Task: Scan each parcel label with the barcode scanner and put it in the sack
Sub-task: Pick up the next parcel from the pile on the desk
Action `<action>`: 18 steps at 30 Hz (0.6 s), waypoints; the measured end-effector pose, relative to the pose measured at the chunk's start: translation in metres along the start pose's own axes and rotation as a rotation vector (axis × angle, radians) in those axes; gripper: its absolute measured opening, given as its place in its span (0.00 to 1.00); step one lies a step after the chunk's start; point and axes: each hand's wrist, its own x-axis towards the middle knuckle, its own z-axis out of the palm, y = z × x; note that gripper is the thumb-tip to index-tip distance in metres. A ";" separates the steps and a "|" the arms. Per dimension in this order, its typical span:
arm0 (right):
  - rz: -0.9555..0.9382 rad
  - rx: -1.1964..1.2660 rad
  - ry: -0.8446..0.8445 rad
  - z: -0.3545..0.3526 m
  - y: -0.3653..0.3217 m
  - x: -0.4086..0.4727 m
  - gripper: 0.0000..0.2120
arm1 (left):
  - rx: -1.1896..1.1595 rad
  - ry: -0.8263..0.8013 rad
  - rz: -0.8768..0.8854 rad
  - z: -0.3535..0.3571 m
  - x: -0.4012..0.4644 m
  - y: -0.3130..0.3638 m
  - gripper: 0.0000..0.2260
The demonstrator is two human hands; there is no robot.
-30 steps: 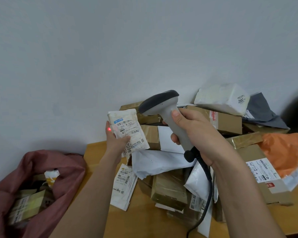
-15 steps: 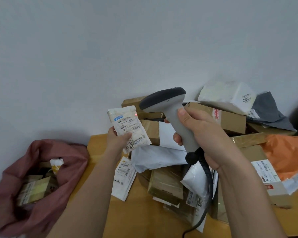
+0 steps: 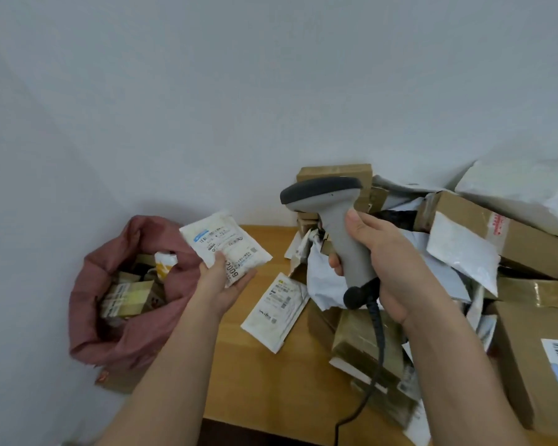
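The left hand [image 3: 221, 284] pinches a small white parcel [image 3: 227, 249] by its near edge, thumb on the label face and fingers underneath, holding it in the air just beside the open mouth of the pink sack [image 3: 110, 333], label up. The right hand [image 3: 390, 268] is wrapped round the grip of the grey barcode scanner [image 3: 335, 226], head pointing left and cable hanging down. The parcel looks like a thin soft mailer — light, pliable, likely to sag or fold if held by one corner, and its smooth film could slip, so a pinch across an edge suits it. The sack sits off the left end of the surface [image 3: 264, 381], already holding several boxes. More parcels, among them a flat white mailer [image 3: 274, 313], wait on the surface — the heap is still large.
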 end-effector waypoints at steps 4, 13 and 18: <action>0.019 0.004 0.039 0.042 0.012 0.022 0.14 | -0.031 0.072 -0.078 -0.030 0.024 0.028 0.17; 0.060 0.004 0.054 0.138 0.039 0.068 0.17 | -0.123 0.196 -0.082 -0.123 0.086 0.102 0.20; 0.083 -0.025 0.094 0.159 0.056 0.080 0.18 | 0.021 0.098 -0.071 -0.146 0.119 0.136 0.27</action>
